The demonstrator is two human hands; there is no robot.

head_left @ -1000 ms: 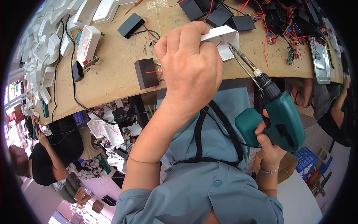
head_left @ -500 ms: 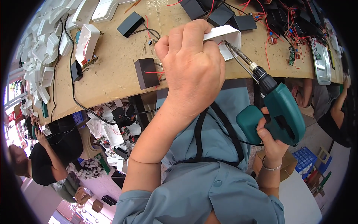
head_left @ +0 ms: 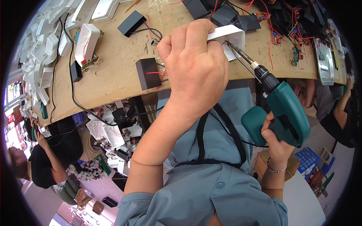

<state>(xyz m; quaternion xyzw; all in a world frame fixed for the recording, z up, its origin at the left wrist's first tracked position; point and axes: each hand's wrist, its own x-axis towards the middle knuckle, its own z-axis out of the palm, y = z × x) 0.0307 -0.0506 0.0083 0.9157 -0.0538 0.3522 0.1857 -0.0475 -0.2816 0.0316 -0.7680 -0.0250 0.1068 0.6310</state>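
My left hand (head_left: 196, 67) is closed around a white plastic housing (head_left: 238, 35), tipped so that its hollow inside faces right. In my right hand (head_left: 277, 145) is a green soldering gun (head_left: 288, 109) with a black collar; a finger lies near its trigger. The gun's metal tip (head_left: 233, 47) reaches inside the housing, by a short piece of red wire. My fingers hide what else is in the housing. Just left of my left wrist lies a black box (head_left: 148, 74) with red wires, and farther back another black box (head_left: 131, 23) with a cable.
White housings (head_left: 39, 49) are piled at the far left. One housing with a circuit board (head_left: 86, 45) stands apart. Black boxes and red-wired boards (head_left: 296, 34) crowd the back right, near a metal tray (head_left: 325, 64). A black cord (head_left: 73, 90) crosses the table's left. A co-worker (head_left: 49, 158) is at left.
Both hands, the housing and the soldering gun have shifted very slightly to the right. The tip is still inside the housing and both grips are the same.
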